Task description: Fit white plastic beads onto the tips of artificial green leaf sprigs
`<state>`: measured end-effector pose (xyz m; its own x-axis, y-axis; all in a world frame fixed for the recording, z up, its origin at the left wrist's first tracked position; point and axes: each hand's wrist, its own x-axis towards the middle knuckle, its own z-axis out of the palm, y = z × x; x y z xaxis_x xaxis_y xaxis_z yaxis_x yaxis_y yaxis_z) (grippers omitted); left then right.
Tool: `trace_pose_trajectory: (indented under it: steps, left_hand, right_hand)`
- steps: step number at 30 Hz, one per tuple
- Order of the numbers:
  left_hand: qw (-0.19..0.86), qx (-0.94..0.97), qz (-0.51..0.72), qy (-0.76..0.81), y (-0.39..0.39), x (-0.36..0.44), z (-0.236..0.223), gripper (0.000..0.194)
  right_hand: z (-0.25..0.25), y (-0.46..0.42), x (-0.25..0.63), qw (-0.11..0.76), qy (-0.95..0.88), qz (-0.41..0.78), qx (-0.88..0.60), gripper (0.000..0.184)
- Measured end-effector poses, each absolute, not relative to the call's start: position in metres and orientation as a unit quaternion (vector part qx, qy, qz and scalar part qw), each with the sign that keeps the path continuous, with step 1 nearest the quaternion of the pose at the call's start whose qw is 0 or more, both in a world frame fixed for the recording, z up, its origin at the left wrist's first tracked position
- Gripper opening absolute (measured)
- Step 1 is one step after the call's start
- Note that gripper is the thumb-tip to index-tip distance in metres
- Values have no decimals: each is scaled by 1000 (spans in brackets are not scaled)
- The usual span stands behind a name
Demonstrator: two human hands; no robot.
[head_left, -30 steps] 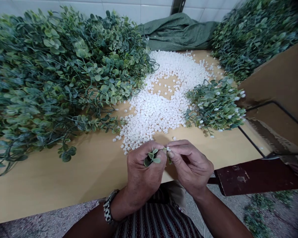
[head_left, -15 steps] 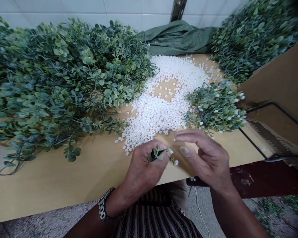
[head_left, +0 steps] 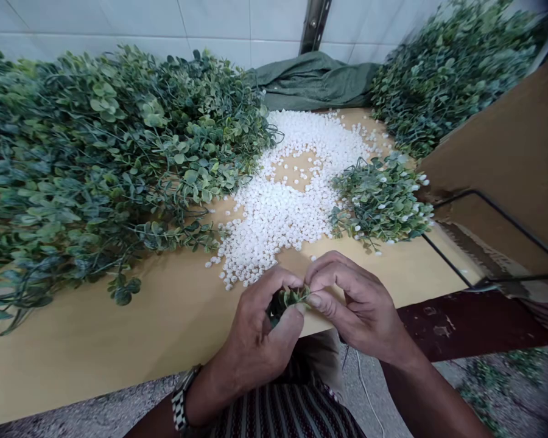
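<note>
Near the table's front edge, my left hand (head_left: 267, 331) is closed around an artificial leaf sprig (head_left: 287, 298), its green leaves showing between thumb and fingers. My right hand (head_left: 351, 304) meets it from the right, thumb and fingertips pinched at the sprig's tip. Whether a white bead is inside that pinch is hidden by the fingers. Just beyond both hands spreads a heap of small white beads (head_left: 274, 216). To the right of the heap lies a bunch of artificial greenery (head_left: 383, 198) with white beads on its tips.
A large pile of artificial greenery (head_left: 119, 140) covers the table's left side. More greenery (head_left: 456, 67) stands at the back right, beside a cardboard box (head_left: 506, 152) and a black metal frame (head_left: 520, 225). Green cloth (head_left: 319, 82) lies along the tiled wall.
My right hand has moved left from apart to touching the sprig and now pinches at its tip. The left hand has turned slightly, still holding the sprig. The view has shifted a little.
</note>
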<state>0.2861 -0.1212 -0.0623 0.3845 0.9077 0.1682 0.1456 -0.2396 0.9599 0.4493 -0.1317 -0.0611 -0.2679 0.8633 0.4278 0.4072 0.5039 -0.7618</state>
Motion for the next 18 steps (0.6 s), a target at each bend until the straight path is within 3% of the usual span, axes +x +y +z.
trace_pose_trajectory:
  steps: [5,10,15,18]
  left_hand:
    - [459,695,427,353,-123,283,-68,13]
    - [555,582,393,445,-118,281,-65,13]
    - [638,454,391,483,-113,281,-68,5]
    - [657,434,391,476,-112,280,-71,4]
  right_hand:
    - [-63,-134,450,424,-755,261,-426,10]
    - [-68,-107,465,386,-793,159,-443,10]
    - [-83,-81,475,209,-878,1,-431,18]
    - [-91,-77,474,159,-897,-48,-410,23]
